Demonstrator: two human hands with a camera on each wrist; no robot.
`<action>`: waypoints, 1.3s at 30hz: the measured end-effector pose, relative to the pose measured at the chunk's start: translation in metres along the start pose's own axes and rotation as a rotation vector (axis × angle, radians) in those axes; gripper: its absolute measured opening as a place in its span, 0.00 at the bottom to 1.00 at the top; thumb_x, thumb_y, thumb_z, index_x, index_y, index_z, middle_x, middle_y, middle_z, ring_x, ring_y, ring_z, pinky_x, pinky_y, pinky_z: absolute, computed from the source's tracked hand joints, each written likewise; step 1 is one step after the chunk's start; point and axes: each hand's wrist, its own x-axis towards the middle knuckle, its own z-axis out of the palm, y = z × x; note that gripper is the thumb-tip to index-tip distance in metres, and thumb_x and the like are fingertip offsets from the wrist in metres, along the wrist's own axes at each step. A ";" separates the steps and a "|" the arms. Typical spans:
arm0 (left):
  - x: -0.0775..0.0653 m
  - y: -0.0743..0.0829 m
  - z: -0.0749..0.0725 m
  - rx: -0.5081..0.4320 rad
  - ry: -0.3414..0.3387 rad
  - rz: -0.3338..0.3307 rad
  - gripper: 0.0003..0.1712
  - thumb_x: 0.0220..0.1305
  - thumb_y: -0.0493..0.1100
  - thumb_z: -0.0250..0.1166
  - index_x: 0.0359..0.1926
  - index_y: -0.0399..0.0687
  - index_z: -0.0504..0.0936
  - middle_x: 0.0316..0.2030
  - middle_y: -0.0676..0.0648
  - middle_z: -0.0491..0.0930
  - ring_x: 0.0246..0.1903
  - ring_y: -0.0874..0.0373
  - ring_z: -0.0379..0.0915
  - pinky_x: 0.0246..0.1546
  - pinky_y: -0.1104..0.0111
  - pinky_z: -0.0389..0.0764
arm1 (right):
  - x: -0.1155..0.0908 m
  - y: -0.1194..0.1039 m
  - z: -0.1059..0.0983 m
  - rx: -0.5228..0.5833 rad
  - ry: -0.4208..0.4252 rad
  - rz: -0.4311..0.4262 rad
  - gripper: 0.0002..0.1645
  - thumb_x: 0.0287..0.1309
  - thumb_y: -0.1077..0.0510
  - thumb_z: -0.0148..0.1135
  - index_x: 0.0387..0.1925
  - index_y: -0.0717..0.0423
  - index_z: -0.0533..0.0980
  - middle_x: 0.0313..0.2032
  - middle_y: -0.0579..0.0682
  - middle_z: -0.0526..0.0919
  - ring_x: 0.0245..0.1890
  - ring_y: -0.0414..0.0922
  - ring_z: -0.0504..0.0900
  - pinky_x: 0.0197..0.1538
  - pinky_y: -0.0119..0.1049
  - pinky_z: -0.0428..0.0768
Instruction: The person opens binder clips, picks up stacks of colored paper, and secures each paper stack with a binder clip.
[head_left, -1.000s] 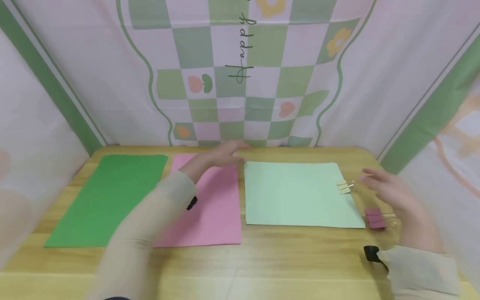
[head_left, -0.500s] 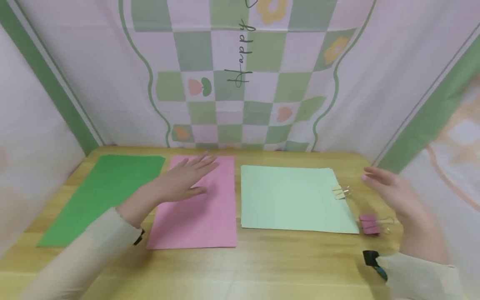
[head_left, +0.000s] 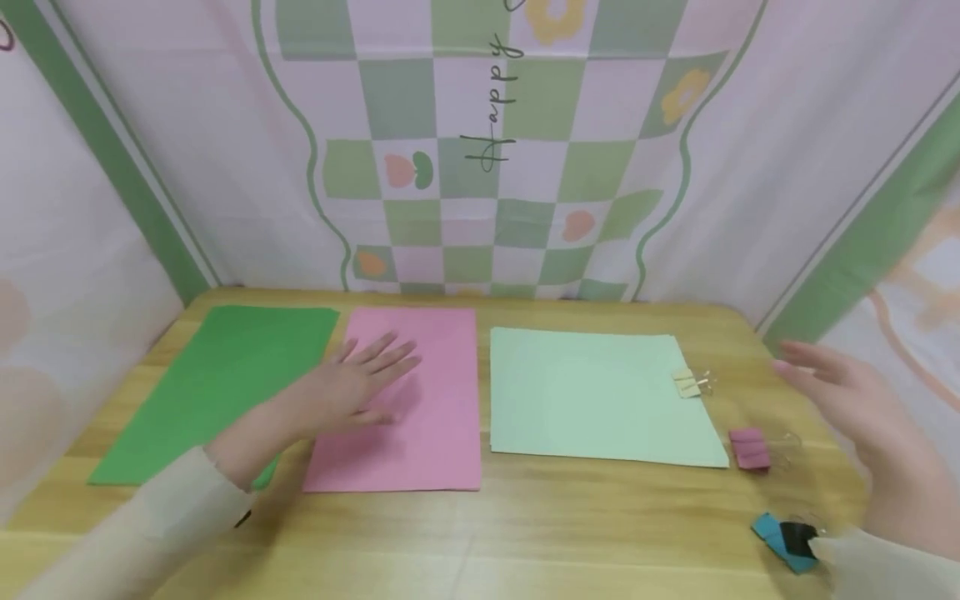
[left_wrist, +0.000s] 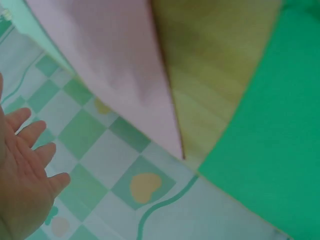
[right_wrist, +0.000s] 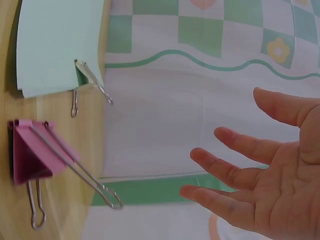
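Observation:
My left hand point(head_left: 337, 392) is held above the pink paper stack point(head_left: 431, 417), fingers spread and holding nothing. Left of it lies a green paper stack point(head_left: 225, 367), partly covered by my forearm. A mint-green paper stack point(head_left: 592, 400) lies at the right of the table, with a pale yellow binder clip point(head_left: 686, 383) gripping its right edge. My right hand point(head_left: 862, 408) hovers beyond the table's right side, fingers loosely extended and nothing in them. Nearest to it is a pink binder clip point(head_left: 750, 450), standing on the wood with its wire handles out in the right wrist view.
A blue binder clip point(head_left: 780, 542) lies near the right sleeve, partly hidden by a black strap piece point(head_left: 799, 537). Wooden table point(head_left: 420, 542) surface runs along the front. A checkered fabric curtain point(head_left: 465, 167) hangs right behind the table, with fabric at both sides.
My left hand has drawn back from the gap by the mint-green stack to over the pink one. My right hand has shifted right, and the blue clip has come into sight.

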 end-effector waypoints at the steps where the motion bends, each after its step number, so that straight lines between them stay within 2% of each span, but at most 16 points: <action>1: -0.002 0.000 0.004 0.003 -0.006 -0.002 0.46 0.68 0.63 0.59 0.77 0.47 0.55 0.78 0.44 0.48 0.78 0.40 0.40 0.70 0.33 0.53 | -0.002 0.001 -0.001 -0.001 0.006 0.006 0.39 0.76 0.44 0.44 0.74 0.65 0.50 0.70 0.79 0.50 0.63 0.83 0.52 0.55 0.82 0.53; 4: -0.010 -0.001 0.014 0.015 -0.031 -0.017 0.45 0.69 0.65 0.56 0.77 0.47 0.56 0.78 0.44 0.49 0.77 0.39 0.42 0.69 0.33 0.55 | -0.006 0.005 -0.005 -0.008 0.024 0.002 0.38 0.76 0.45 0.45 0.76 0.62 0.51 0.71 0.78 0.50 0.62 0.83 0.53 0.56 0.82 0.52; 6: -0.015 -0.002 0.020 0.013 -0.043 -0.032 0.45 0.69 0.65 0.55 0.77 0.47 0.55 0.78 0.43 0.49 0.77 0.40 0.42 0.69 0.34 0.55 | -0.007 0.009 -0.007 -0.024 0.039 -0.011 0.38 0.76 0.45 0.45 0.76 0.60 0.52 0.75 0.64 0.54 0.61 0.81 0.56 0.57 0.82 0.52; 9: -0.022 -0.004 0.024 -0.004 -0.044 -0.055 0.46 0.70 0.65 0.55 0.78 0.46 0.54 0.78 0.43 0.49 0.77 0.40 0.43 0.70 0.34 0.53 | -0.009 0.016 -0.011 -0.046 0.072 -0.023 0.36 0.75 0.45 0.48 0.77 0.51 0.55 0.68 0.26 0.60 0.57 0.47 0.75 0.57 0.80 0.55; 13: -0.026 -0.005 0.028 -0.008 -0.057 -0.061 0.46 0.70 0.65 0.54 0.78 0.47 0.53 0.78 0.42 0.49 0.77 0.39 0.43 0.70 0.34 0.52 | -0.013 0.022 -0.018 -0.086 0.106 -0.021 0.35 0.74 0.45 0.50 0.76 0.46 0.57 0.45 0.05 0.56 0.62 0.47 0.74 0.58 0.79 0.54; 15: -0.026 -0.005 0.031 -0.008 -0.074 -0.056 0.46 0.70 0.66 0.53 0.78 0.47 0.52 0.78 0.43 0.49 0.77 0.39 0.43 0.70 0.35 0.52 | -0.015 0.024 -0.023 -0.123 0.116 -0.005 0.35 0.73 0.45 0.51 0.75 0.52 0.59 0.41 0.03 0.57 0.59 0.63 0.73 0.57 0.74 0.65; 16: -0.026 -0.005 0.032 -0.009 -0.079 -0.050 0.47 0.70 0.67 0.53 0.78 0.47 0.52 0.78 0.42 0.48 0.77 0.38 0.43 0.70 0.35 0.52 | -0.016 0.024 -0.025 -0.145 0.118 -0.004 0.36 0.73 0.46 0.51 0.74 0.58 0.59 0.45 0.05 0.65 0.58 0.74 0.69 0.54 0.73 0.67; 20: -0.028 -0.003 0.037 -0.019 -0.088 -0.041 0.47 0.70 0.68 0.51 0.78 0.49 0.52 0.78 0.43 0.49 0.77 0.39 0.44 0.72 0.37 0.52 | -0.016 0.034 -0.028 -0.160 0.112 0.008 0.35 0.72 0.49 0.54 0.67 0.71 0.63 0.36 0.20 0.80 0.39 0.35 0.77 0.31 0.39 0.81; 21: -0.029 -0.003 0.039 -0.022 -0.090 -0.040 0.46 0.70 0.68 0.51 0.78 0.49 0.52 0.78 0.43 0.49 0.77 0.39 0.44 0.72 0.37 0.52 | -0.016 0.035 -0.027 -0.153 0.091 0.014 0.35 0.73 0.49 0.52 0.68 0.73 0.62 0.41 0.34 0.86 0.42 0.42 0.78 0.31 0.38 0.81; 22: -0.031 -0.003 0.040 -0.027 -0.093 -0.040 0.46 0.70 0.68 0.51 0.78 0.49 0.53 0.78 0.43 0.50 0.77 0.39 0.45 0.71 0.36 0.53 | -0.017 0.038 -0.025 -0.133 0.068 0.016 0.35 0.73 0.50 0.52 0.67 0.74 0.62 0.45 0.51 0.87 0.38 0.31 0.76 0.29 0.32 0.79; 24: -0.036 -0.004 0.042 -0.034 -0.108 -0.047 0.46 0.70 0.68 0.51 0.78 0.49 0.54 0.78 0.43 0.51 0.77 0.39 0.46 0.71 0.36 0.54 | -0.017 0.045 -0.019 -0.104 0.024 0.034 0.36 0.73 0.49 0.51 0.67 0.75 0.61 0.45 0.49 0.87 0.34 0.23 0.73 0.27 0.27 0.77; 27: -0.043 -0.006 0.045 -0.047 -0.125 -0.061 0.45 0.70 0.69 0.51 0.78 0.50 0.54 0.78 0.44 0.51 0.77 0.40 0.46 0.71 0.36 0.54 | -0.019 0.050 -0.013 -0.097 -0.067 0.076 0.39 0.76 0.48 0.46 0.66 0.81 0.56 0.59 0.84 0.65 0.32 0.18 0.70 0.32 0.37 0.84; 30: -0.044 -0.007 0.048 -0.059 -0.126 -0.061 0.45 0.70 0.69 0.49 0.78 0.52 0.53 0.78 0.46 0.50 0.77 0.41 0.45 0.72 0.38 0.53 | -0.022 0.056 -0.014 -0.099 -0.137 0.124 0.42 0.77 0.44 0.42 0.68 0.81 0.52 0.63 0.85 0.59 0.33 0.17 0.70 0.42 0.57 0.83; 31: -0.044 -0.007 0.049 -0.064 -0.127 -0.061 0.45 0.70 0.70 0.49 0.78 0.52 0.52 0.78 0.47 0.50 0.77 0.42 0.44 0.73 0.39 0.53 | -0.023 0.059 -0.016 -0.095 -0.145 0.123 0.41 0.77 0.45 0.42 0.69 0.79 0.53 0.61 0.79 0.69 0.33 0.18 0.71 0.42 0.57 0.83; 37: -0.040 -0.004 0.049 -0.089 -0.158 -0.071 0.46 0.70 0.70 0.47 0.79 0.53 0.50 0.79 0.47 0.48 0.78 0.43 0.42 0.74 0.40 0.51 | -0.027 0.071 -0.025 -0.118 -0.242 0.108 0.38 0.78 0.46 0.42 0.66 0.79 0.57 0.54 0.70 0.80 0.33 0.16 0.72 0.34 0.33 0.83; 39: -0.040 -0.003 0.048 -0.097 -0.166 -0.076 0.46 0.71 0.70 0.48 0.79 0.52 0.50 0.79 0.47 0.48 0.78 0.42 0.43 0.74 0.40 0.52 | -0.029 0.073 -0.024 -0.130 -0.291 0.115 0.39 0.78 0.46 0.41 0.65 0.82 0.57 0.53 0.74 0.79 0.33 0.17 0.73 0.37 0.39 0.85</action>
